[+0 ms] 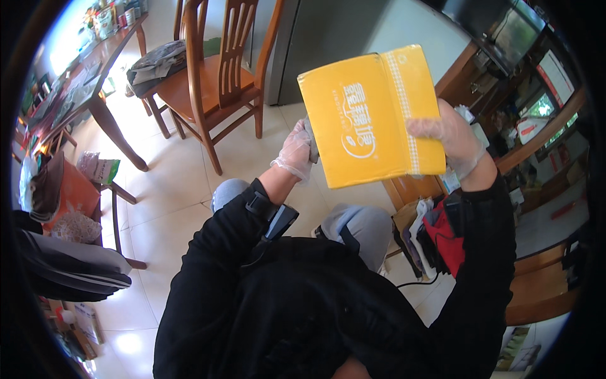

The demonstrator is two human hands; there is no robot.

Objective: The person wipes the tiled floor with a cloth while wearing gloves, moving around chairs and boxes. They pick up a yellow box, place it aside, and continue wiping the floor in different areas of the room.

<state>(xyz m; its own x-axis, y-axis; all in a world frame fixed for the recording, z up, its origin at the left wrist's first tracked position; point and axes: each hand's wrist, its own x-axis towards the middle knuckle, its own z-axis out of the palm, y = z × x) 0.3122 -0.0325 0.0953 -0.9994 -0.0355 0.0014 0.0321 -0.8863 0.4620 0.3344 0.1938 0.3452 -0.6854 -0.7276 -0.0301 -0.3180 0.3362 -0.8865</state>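
Observation:
A yellow cardboard box point(360, 113) with white printed writing is held up in front of me, slightly tilted. My right hand point(452, 135), in a clear plastic glove, grips its right side, with the thumb across the front face. My left hand point(296, 149), gloved the same way, is at the box's left edge. It holds a grey cloth point(311, 140) against that edge, and the box hides part of the cloth. What the fingers do behind the box cannot be seen.
Wooden chairs point(208, 80) stand ahead, one with folded clothes point(158, 64). A cluttered wooden table point(102, 78) is at the left. To the right are a wooden cabinet point(511, 156) and a row of clothes or bags point(440, 227). A loose cable point(419, 284) crosses the tiled floor point(165, 189).

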